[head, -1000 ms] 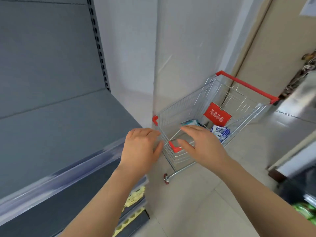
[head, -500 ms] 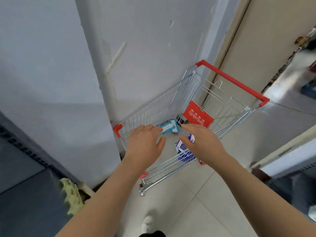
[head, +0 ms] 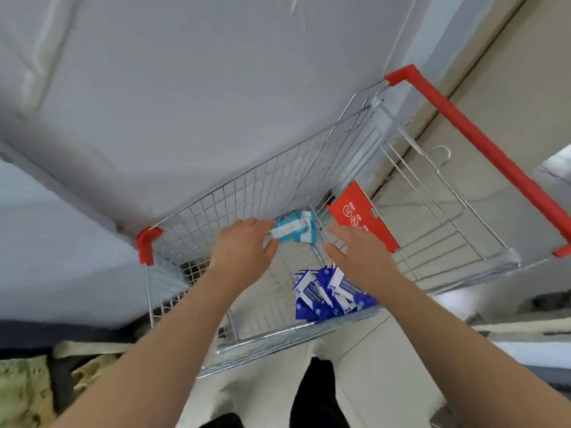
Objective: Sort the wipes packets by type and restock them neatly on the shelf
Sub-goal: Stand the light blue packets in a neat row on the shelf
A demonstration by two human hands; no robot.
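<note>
Reaching into wire cart (head: 247, 193), left hand (head: 244, 247) at light-blue packets (head: 293, 231), grip unclear, right hand (head: 361, 254) spread flat, empty, near dark-blue packets (head: 327, 298).

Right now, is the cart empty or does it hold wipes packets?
Not empty. In the cart, light blue packets and dark blue packets lie on the wire floor in two separate heaps.

text: none legible | red placard (head: 361, 223) on trolley (head: 247, 193): white round symbols and characters, unreadable | dark blue packets (head: 327, 293): white label print, blurred | light blue packets (head: 293, 231): white strip, blurred
</note>
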